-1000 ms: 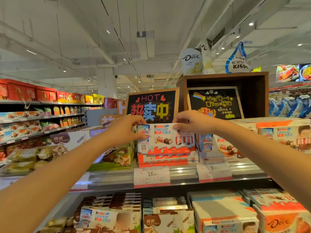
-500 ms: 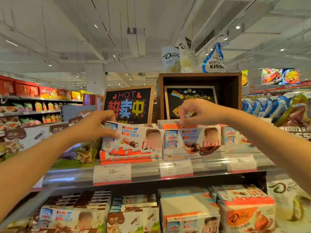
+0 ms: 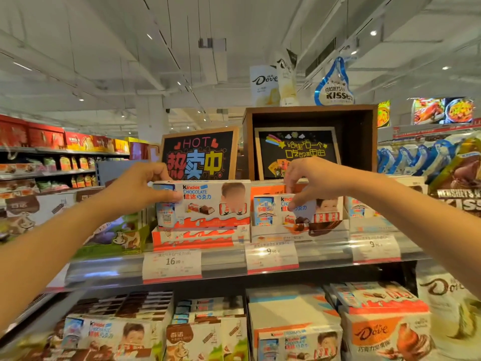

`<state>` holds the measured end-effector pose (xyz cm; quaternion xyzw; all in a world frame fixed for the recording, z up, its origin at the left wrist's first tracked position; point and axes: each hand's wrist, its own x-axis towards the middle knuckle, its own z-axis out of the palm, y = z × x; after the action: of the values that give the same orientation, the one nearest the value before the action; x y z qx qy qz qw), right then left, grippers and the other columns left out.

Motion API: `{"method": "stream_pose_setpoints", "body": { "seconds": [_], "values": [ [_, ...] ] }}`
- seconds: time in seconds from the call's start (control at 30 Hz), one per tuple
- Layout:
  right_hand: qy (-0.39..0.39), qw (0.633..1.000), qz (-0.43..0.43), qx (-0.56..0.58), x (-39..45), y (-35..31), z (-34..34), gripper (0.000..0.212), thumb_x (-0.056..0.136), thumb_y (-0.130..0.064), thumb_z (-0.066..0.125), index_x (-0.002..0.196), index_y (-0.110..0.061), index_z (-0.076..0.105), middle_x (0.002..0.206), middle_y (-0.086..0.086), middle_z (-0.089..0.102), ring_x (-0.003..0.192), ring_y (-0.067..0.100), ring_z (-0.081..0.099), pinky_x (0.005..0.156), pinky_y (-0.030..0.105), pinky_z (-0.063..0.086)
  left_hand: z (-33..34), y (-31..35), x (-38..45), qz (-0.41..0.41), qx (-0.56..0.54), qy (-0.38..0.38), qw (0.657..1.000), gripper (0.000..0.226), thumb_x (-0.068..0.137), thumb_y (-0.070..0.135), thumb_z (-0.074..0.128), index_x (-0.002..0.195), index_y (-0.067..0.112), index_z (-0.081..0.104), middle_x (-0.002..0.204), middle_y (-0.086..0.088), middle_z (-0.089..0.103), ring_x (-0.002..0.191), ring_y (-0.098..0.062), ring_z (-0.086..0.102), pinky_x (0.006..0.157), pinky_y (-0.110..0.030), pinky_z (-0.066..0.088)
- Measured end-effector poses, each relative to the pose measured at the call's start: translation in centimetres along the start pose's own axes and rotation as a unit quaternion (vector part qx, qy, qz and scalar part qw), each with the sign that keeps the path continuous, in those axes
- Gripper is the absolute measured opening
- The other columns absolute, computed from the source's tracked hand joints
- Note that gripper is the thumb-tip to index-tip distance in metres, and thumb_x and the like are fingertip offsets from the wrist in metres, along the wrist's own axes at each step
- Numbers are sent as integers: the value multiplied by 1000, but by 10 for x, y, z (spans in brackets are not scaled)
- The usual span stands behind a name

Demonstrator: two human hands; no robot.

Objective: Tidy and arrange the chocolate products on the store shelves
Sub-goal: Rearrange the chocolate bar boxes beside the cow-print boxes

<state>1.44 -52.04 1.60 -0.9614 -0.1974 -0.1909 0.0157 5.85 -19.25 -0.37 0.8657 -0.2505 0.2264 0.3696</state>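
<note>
From the head camera, I have my left hand (image 3: 141, 187) gripping the left end of the large Kinder box (image 3: 205, 204), thumb on its face and fingers curled over the top edge; it stands upright on the top shelf (image 3: 223, 264) above its display tray. My right hand (image 3: 309, 179) pinches the top of the smaller Kinder pack (image 3: 299, 209) just beside it. I judge I'm mid-straightening, facing both fronts forward. Next calls for seating each square, flush with the shelf edge, above the price tags (image 3: 172, 264).
</note>
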Motion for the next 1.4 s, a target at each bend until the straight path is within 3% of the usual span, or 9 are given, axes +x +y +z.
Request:
{"method": "stream_pose_setpoints", "body": {
  "seconds": [0.13, 0.23, 0.43, 0.63, 0.83, 0.93, 1.07, 1.27, 1.4],
  "values": [
    [-16, 1000, -2, -15, 3, -4, -2, 17, 70, -38, 76, 68, -33, 60, 113, -1, 57, 110, 18, 50, 96, 41, 43, -5, -7, 1, 9, 137, -63, 989, 35, 69, 23, 79, 78, -1, 56, 95, 7, 68, 81, -3, 63, 59, -21, 56],
    [-31, 999, 15, -16, 6, -5, -4, 19, 69, -39, 77, 66, -35, 58, 111, -3, 58, 109, 17, 51, 96, 41, 44, 3, -4, 0, 63, 236, -88, 966, 28, 71, 33, 77, 91, 22, 61, 98, 14, 59, 88, -6, 56, 72, -23, 49],
    [-24, 999, 36, 11, 4, -7, -16, 19, 79, -32, 70, 89, -18, 63, 95, -5, 60, 91, 14, 56, 78, 28, 48, 15, 13, 19, 84, 177, -109, 974, 14, 76, 27, 72, 87, 20, 70, 93, 6, 68, 88, -7, 60, 81, -33, 53],
    [152, 972, -8, 179, 0, -34, -47, 15, 84, -20, 66, 94, -10, 62, 92, 4, 70, 83, 14, 67, 68, 20, 53, 4, 19, 27, 49, 141, -191, 970, 12, 87, 15, 62, 94, 18, 72, 95, 5, 70, 86, -4, 64, 74, -19, 53],
    [109, 981, -59, 150, 40, -88, -27, 17, 79, -26, 71, 92, -14, 67, 87, -5, 69, 81, 5, 65, 78, 31, 55, -7, 28, 27, 40, 52, -175, 982, 25, 88, -3, 54, 96, 19, 64, 78, 16, 71, 77, 5, 66, 66, -11, 53],
    [118, 979, -74, 149, 61, -102, -8, 16, 80, -27, 71, 89, -15, 66, 85, -2, 69, 79, 11, 65, 77, 38, 54, -16, 26, 24, 85, 55, -122, 987, 20, 86, 3, 60, 99, 18, 62, 93, 5, 69, 90, -11, 65, 79, -34, 56],
    [111, 981, -74, 138, 73, -108, 8, 16, 81, -29, 70, 90, -17, 63, 89, -2, 67, 84, 12, 63, 79, 40, 53, -21, 19, 14, 92, 13, -145, 985, 40, 80, -13, 52, 100, 22, 58, 107, 5, 63, 101, -4, 58, 72, -20, 52],
    [103, 986, -79, 106, 79, -122, 18, 22, 83, -30, 68, 96, -12, 66, 93, 1, 66, 85, 14, 61, 77, 40, 52, -11, 4, 9, 149, 116, -131, 973, 46, 56, 58, 72, 84, 26, 56, 80, 5, 63, 73, -11, 60, 62, -34, 52],
    [79, 988, -90, 98, 77, -122, 18, 24, 83, -32, 68, 98, -13, 66, 93, 0, 66, 83, 13, 60, 76, 36, 52, -7, 4, 10, 159, 110, -126, 973, 37, 59, 45, 77, 73, 20, 53, 74, 1, 63, 70, -14, 58, 63, -38, 50]
  ]
}}
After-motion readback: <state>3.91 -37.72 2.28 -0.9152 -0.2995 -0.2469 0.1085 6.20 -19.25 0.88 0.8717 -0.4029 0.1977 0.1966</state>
